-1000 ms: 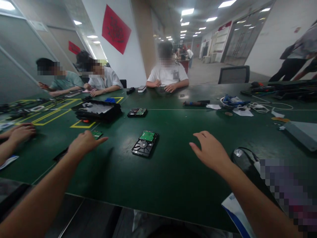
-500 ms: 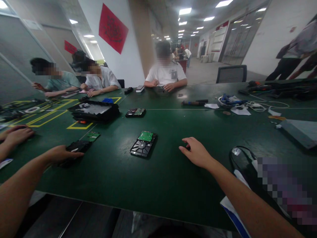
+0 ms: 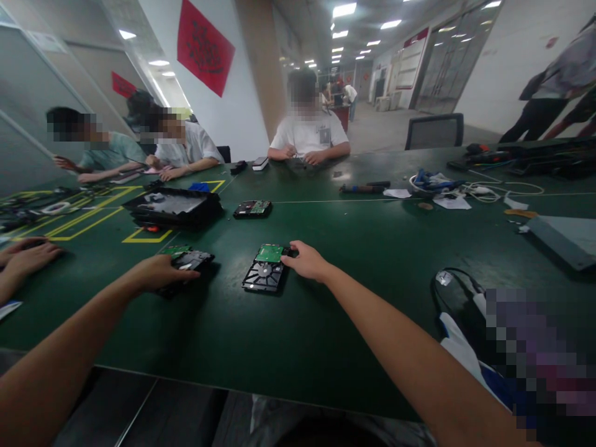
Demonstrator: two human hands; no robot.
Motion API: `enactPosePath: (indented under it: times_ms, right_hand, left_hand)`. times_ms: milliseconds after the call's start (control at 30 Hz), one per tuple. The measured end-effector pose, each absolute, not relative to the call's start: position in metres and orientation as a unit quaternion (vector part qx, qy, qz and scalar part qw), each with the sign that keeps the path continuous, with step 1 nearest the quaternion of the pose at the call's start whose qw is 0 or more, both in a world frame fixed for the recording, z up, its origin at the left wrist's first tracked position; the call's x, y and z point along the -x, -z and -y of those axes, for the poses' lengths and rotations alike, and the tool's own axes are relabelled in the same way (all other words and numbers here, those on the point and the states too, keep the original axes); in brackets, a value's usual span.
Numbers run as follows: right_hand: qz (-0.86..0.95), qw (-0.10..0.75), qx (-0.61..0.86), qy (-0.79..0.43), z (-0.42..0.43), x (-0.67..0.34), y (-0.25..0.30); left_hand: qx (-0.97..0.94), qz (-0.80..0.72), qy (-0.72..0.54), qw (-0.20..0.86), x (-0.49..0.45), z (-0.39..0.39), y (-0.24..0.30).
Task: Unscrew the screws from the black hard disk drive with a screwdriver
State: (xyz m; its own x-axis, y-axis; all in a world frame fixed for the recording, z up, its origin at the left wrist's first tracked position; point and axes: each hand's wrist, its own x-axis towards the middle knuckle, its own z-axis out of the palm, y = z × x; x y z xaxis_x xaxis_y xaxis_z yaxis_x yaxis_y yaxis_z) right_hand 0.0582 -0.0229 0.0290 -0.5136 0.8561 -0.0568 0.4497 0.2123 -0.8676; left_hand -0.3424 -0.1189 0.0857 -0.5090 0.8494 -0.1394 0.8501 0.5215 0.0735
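A hard drive [image 3: 264, 273] lies on the green table, its green circuit board facing up. My right hand [image 3: 305, 261] has its thumb and fingers closed on the upper right edge of that drive. Off to the left, my left hand [image 3: 161, 273] grips another hard drive [image 3: 199, 258], dark with a silvery face, which appears to be held slightly above the table. Its underside is hidden by my fingers. Just behind it, a loose green circuit board [image 3: 174, 250] shows in part.
Farther back are a third drive [image 3: 252, 209] and a black tray [image 3: 174, 208]. Another person's hands [image 3: 32, 254] rest at the left edge. Cables [image 3: 484, 189], tools [image 3: 365, 187] and a grey metal box [image 3: 565, 242] occupy the right side. People sit across the table.
My right hand has moved left and taken hold of the middle drive's edge. My left hand has carried its drive rightward, towards the middle one.
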Motion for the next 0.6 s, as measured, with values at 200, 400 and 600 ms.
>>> enactPosePath:
  times_ms: [200,400,600]
  right_hand:
    - [0.747,0.224,0.450,-0.434,0.013,-0.048,-0.031]
    - [0.765,0.225,0.436,-0.418,0.024,-0.044,-0.028]
    - [0.794,0.240,0.435,-0.348,0.034,-0.093,-0.030]
  left_hand:
    - [-0.575,-0.811,0.074,0.080,0.278,0.048,-0.112]
    - [-0.648,-0.756,0.086,0.043,0.180,-0.016,-0.117]
    - [-0.694,-0.714,0.085,0.050,0.076,-0.042,-0.100]
